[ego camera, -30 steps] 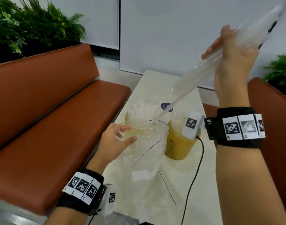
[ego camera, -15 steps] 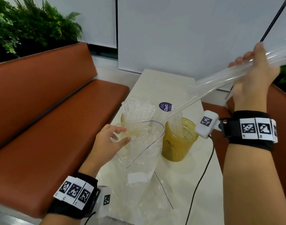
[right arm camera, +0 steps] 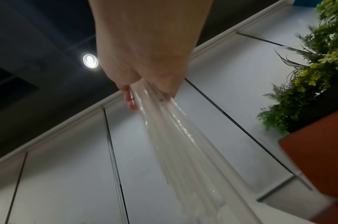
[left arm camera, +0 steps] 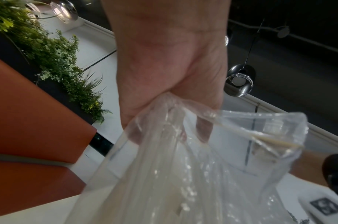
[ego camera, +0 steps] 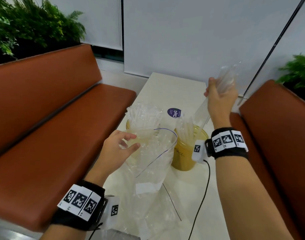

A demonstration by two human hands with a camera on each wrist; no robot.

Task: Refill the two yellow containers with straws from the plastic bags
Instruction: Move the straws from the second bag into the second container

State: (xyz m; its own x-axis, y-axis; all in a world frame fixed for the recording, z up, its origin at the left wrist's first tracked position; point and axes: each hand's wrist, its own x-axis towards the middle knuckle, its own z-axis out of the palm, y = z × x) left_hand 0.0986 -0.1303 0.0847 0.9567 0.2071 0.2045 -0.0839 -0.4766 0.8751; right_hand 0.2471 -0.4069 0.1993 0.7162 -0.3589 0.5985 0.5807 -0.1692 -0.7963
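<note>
Two yellow containers stand on the white table (ego camera: 167,87). The left container (ego camera: 130,124) is packed with wrapped straws. The right container (ego camera: 186,153) holds a few. My right hand (ego camera: 217,99) grips a bundle of clear wrapped straws (ego camera: 228,78) (right arm camera: 175,136), tilted steeply, its lower end just above the right container's mouth. My left hand (ego camera: 120,144) (left arm camera: 170,75) pinches the open rim of a clear plastic bag (ego camera: 151,156) (left arm camera: 183,174) standing in front of the containers.
Orange benches flank the narrow table, one on the left (ego camera: 53,135) and one on the right (ego camera: 278,135). A round purple sticker (ego camera: 174,112) lies behind the containers. A black cable (ego camera: 203,196) runs from my right wrist across the table. More crumpled plastic (ego camera: 148,213) lies near me.
My right hand has swung the straw bundle down from high on the right and turned it steeply, bringing its lower end over the right container. The left hand stays on the bag.
</note>
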